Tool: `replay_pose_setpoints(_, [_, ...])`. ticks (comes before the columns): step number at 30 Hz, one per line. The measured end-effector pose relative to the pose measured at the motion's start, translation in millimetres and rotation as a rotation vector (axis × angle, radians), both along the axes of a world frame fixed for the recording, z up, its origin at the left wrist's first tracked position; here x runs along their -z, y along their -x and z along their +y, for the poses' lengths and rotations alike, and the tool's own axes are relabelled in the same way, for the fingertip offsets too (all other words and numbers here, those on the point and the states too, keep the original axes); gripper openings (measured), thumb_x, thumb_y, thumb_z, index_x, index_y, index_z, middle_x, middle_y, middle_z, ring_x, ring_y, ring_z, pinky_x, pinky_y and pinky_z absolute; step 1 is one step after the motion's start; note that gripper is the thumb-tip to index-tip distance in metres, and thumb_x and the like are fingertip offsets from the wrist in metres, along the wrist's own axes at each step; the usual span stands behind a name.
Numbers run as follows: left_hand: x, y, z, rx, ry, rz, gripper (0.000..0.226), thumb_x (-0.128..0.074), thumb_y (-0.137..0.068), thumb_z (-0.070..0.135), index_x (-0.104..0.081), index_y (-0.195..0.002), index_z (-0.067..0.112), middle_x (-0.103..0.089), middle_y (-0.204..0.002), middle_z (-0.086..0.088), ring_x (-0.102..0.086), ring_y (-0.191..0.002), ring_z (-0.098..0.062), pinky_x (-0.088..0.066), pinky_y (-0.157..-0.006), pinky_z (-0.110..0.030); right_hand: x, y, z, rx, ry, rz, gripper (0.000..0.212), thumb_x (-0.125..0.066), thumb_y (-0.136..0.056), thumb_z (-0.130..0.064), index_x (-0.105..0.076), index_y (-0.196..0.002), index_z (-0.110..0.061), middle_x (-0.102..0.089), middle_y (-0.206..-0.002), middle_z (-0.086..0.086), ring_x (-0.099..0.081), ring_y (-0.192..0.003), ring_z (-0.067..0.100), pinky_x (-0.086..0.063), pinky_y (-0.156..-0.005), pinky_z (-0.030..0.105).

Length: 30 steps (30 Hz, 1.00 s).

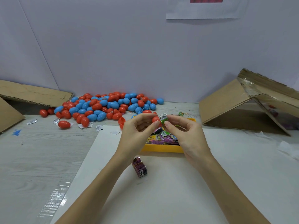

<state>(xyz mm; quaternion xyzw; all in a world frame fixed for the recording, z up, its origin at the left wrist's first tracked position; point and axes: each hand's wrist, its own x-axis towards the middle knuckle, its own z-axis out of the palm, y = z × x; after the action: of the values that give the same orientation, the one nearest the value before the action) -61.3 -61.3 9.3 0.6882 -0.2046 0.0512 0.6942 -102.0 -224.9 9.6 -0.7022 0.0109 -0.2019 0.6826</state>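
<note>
My left hand (137, 131) pinches a red plastic egg half (156, 119) between thumb and fingers, held above the yellow tray (161, 148). Right beside it, my right hand (186, 131) pinches a small green packet with a barcode label (163, 118), which touches the egg half. The tray holds several small purple, yellow and green packets (161, 137). A banded bundle of purple packets (140, 167) lies on the white sheet in front of the tray.
A heap of red and blue plastic eggs (103, 107) lies at the back by the wall. One cardboard box (249, 102) lies tipped at the right, another (19, 97) at the left. Loose paper slips (32, 122) are scattered on the table.
</note>
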Motion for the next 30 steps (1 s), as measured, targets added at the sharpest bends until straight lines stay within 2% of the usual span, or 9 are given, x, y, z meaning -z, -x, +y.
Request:
replay_pose_setpoints(4, [-0.7,1.1,0.4,0.005,0.008,-0.015,0.029,-0.075,-0.090,0.012,-0.074,-0.119,0.012,-0.078,-0.105,0.009,-0.073,-0.100,-0.007,-0.058,-0.087,-0.020,-0.7,1.3,1.2,-0.027,0.030,0.000,0.025,-0.078,-0.090,-0.016,-0.076,-0.096,-0.040,-0.077,-0.101,-0.021,-0.073,-0.101,0.004,-0.058,-0.085,0.018])
replay_pose_setpoints(9, [0.3,2.2,1.0,0.027,-0.015,-0.059,0.039,-0.076,-0.090,0.012,-0.070,-0.128,0.014,-0.077,-0.111,0.007,-0.073,-0.104,-0.009,-0.058,-0.091,-0.025,-5.1,4.6,5.5,-0.078,-0.021,0.025,0.043,-0.075,-0.092,-0.014,-0.077,-0.083,-0.056,-0.079,-0.099,-0.015,-0.076,-0.098,0.010,-0.060,-0.081,0.020])
replay_pose_setpoints(12, [0.4,3.5,-0.1,0.001,-0.083,-0.172,0.048,-0.079,-0.087,0.013,-0.066,-0.134,0.015,-0.074,-0.119,0.001,-0.072,-0.107,-0.013,-0.058,-0.094,-0.031,-6.0,5.3,7.8,-0.160,-0.203,0.082,0.033,-0.074,-0.091,-0.012,-0.081,-0.087,-0.044,-0.080,-0.100,-0.003,-0.076,-0.100,0.017,-0.059,-0.080,0.020])
replay_pose_setpoints(14, [0.5,2.7,-0.2,-0.045,-0.151,-0.300,0.048,-0.077,-0.089,0.014,-0.065,-0.135,0.016,-0.071,-0.118,0.003,-0.070,-0.106,-0.014,-0.058,-0.093,-0.031,-7.6,3.7,5.8,-0.268,-0.401,0.166,0.016,-0.074,-0.089,-0.013,-0.083,-0.100,-0.022,-0.079,-0.106,0.008,-0.075,-0.105,0.021,-0.060,-0.083,0.025])
replay_pose_setpoints(16, [0.8,0.7,0.4,-0.095,-0.233,-0.429,0.048,-0.074,-0.090,0.016,-0.063,-0.137,0.014,-0.067,-0.116,0.005,-0.066,-0.105,-0.014,-0.057,-0.091,-0.028,-9.3,2.7,2.9,-0.351,-0.580,0.233,0.024,-0.071,-0.092,-0.013,-0.074,-0.115,-0.004,-0.076,-0.112,0.015,-0.074,-0.106,0.024,-0.060,-0.087,0.031])
replay_pose_setpoints(17, [1.1,0.1,0.4,-0.118,-0.274,-0.488,0.050,-0.074,-0.091,0.017,-0.062,-0.139,0.013,-0.066,-0.116,0.004,-0.065,-0.105,-0.014,-0.056,-0.091,-0.028,-10.1,2.7,2.2,-0.364,-0.628,0.253,0.027,-0.070,-0.094,-0.012,-0.071,-0.118,-0.001,-0.075,-0.113,0.016,-0.074,-0.105,0.024,-0.061,-0.087,0.032])
replay_pose_setpoints(21, [3.4,1.5,-1.0,-0.191,-0.345,-0.633,0.055,-0.077,-0.089,0.016,-0.058,-0.140,0.008,-0.067,-0.122,0.003,-0.064,-0.110,-0.012,-0.053,-0.095,-0.023,-14.2,4.8,6.4,-0.371,-0.713,0.300,0.035,-0.072,-0.090,-0.014,-0.067,-0.123,-0.002,-0.073,-0.116,0.017,-0.074,-0.099,0.023,-0.062,-0.082,0.032])
replay_pose_setpoints(24, [5.2,0.3,-0.4,-0.237,-0.338,-0.712,0.047,-0.079,-0.088,0.018,-0.065,-0.132,0.009,-0.069,-0.122,-0.001,-0.065,-0.110,-0.015,-0.054,-0.095,-0.028,-17.0,5.8,8.7,-0.391,-0.757,0.327,0.042,-0.074,-0.085,-0.016,-0.068,-0.124,-0.003,-0.074,-0.115,0.018,-0.074,-0.097,0.024,-0.063,-0.078,0.033])
replay_pose_setpoints(30, [5.2,1.2,-1.2,-0.335,-0.307,-0.789,0.040,-0.078,-0.088,0.012,-0.069,-0.127,0.007,-0.066,-0.117,0.004,-0.063,-0.108,-0.019,-0.051,-0.095,-0.027,-18.8,9.0,18.4,-0.478,-0.838,0.426,0.020,-0.079,-0.080,-0.029,-0.083,-0.091,-0.013,-0.077,-0.106,0.012,-0.076,-0.092,0.023,-0.062,-0.076,0.036])
